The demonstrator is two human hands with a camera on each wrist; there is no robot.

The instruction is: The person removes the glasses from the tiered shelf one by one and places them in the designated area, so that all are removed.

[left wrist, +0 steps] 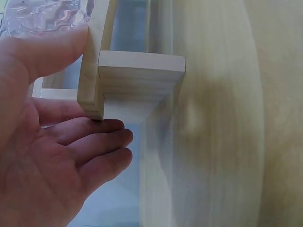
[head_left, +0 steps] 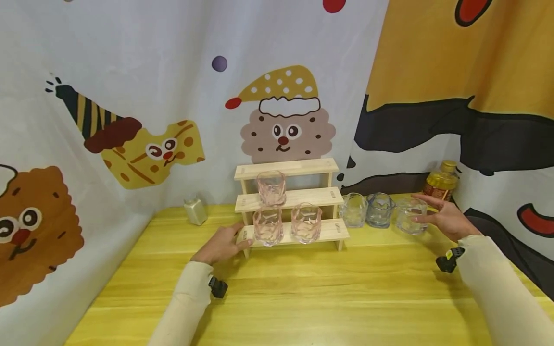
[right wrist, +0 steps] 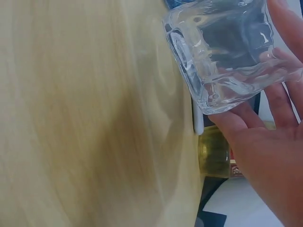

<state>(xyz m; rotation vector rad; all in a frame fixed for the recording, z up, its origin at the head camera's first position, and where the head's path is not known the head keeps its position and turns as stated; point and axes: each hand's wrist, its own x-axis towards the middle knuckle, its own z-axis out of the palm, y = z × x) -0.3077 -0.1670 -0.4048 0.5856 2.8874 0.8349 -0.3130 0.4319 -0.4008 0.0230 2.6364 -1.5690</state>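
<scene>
Bright, even light across the head view, a pale sheen glowing on the yellow tabletop [head_left: 329,307]; over to the wrist views, cooler, hazier; a broad, soft-edged shadow falls in the right one; white glints catch the clear glass [right wrist: 232,52].

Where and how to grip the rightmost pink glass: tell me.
Grip the rightmost pink glass by its side walls below the rim, probably best from the front right. It stands upright with its front and right side open, while another pink glass stands to its left and the middle wooden step rises behind.
</scene>
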